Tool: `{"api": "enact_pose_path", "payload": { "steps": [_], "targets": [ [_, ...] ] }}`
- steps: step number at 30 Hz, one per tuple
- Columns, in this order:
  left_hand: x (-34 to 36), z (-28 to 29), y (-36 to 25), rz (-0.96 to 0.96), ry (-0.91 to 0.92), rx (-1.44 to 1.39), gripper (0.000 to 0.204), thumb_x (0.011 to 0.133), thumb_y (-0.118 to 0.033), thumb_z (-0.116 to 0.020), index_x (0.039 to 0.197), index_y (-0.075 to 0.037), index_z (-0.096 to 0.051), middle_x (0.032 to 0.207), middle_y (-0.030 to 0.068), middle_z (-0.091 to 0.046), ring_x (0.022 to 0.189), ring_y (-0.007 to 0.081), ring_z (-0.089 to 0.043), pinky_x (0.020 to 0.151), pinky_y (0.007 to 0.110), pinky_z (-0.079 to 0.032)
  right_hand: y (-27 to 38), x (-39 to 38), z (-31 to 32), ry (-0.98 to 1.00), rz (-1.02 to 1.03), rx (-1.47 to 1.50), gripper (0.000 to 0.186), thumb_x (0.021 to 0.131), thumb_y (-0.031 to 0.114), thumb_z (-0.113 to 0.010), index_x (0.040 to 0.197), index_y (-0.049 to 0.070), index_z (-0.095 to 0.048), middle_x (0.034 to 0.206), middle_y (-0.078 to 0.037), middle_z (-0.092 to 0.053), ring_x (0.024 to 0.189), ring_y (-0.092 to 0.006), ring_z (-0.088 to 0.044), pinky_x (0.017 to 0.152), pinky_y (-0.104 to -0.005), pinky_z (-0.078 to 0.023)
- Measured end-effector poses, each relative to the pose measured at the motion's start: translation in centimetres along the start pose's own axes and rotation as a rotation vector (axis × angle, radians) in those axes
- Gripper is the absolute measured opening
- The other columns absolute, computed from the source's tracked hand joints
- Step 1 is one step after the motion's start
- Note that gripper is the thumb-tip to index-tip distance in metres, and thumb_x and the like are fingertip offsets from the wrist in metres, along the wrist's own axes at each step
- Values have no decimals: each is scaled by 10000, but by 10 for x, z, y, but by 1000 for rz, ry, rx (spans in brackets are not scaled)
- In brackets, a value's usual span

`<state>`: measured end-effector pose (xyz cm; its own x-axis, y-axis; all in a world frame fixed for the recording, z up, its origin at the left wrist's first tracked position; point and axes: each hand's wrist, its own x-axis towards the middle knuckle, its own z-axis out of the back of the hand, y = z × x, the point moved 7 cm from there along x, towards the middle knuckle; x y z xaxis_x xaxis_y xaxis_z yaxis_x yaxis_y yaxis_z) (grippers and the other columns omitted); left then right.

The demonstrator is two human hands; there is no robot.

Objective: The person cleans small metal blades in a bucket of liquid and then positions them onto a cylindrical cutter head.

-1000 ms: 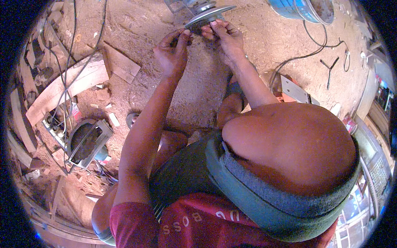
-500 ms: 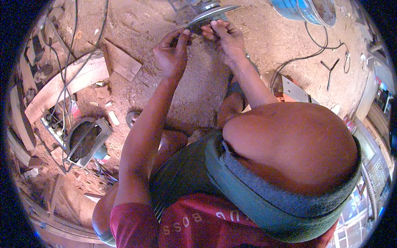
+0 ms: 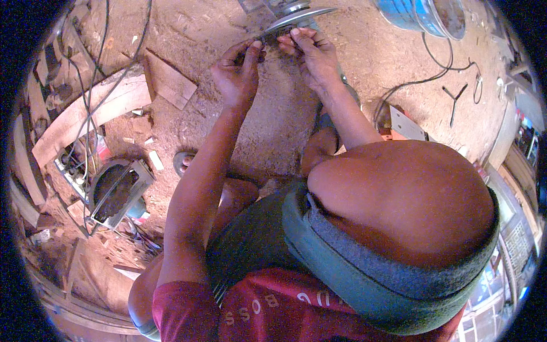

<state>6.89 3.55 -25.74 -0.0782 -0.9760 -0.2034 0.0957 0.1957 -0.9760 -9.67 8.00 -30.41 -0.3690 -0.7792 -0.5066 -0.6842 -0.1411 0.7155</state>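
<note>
Our left hand point(image 3: 239, 71) and right hand point(image 3: 316, 57) curl narrowly, holding what we cannot tell; slipping against the metal disc point(image 3: 302, 19) could scrape us.

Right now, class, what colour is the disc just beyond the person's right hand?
The disc is silvery grey, best seen in the head view.

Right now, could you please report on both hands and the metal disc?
Left hand curled near metal disc. Right hand just below disc, contact unclear. Between the fingertips: too dark to tell.
</note>
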Motion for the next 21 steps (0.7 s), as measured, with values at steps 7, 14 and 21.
{"api": "enact_pose_path", "payload": {
  "steps": [7, 14, 21],
  "targets": [
    [-1, 4, 1, -9, -3, -42, 151, 850, -77, -651, 904, 64, -658, 776, 99, -674, 685, 137, -646, 651, 255, -532, -2, -3, -4, 8, -15, 20, 81, 878, 74, -606, 928, 15, -583, 892, -124, -650, 852, -237, -661, 747, -335, -565],
    [-2, 9, 6, -7, -27, -33, 157, 850, -89, -652, 910, 56, -666, 756, 96, -675, 672, 121, -636, 635, 243, -518, -4, -2, -5, 21, 1, -28, 98, 877, 73, -606, 948, 9, -580, 897, -123, -649, 851, -232, -660, 753, -330, -563],
    [-2, 15, 7, -16, -30, -35, 160, 849, -93, -654, 907, 55, -670, 756, 95, -675, 668, 125, -636, 639, 247, -519, -9, -3, -8, 57, -2, 15, 89, 880, 61, -596, 948, 5, -583, 891, -119, -652, 844, -227, -661, 753, -328, -561]
  ]
}}
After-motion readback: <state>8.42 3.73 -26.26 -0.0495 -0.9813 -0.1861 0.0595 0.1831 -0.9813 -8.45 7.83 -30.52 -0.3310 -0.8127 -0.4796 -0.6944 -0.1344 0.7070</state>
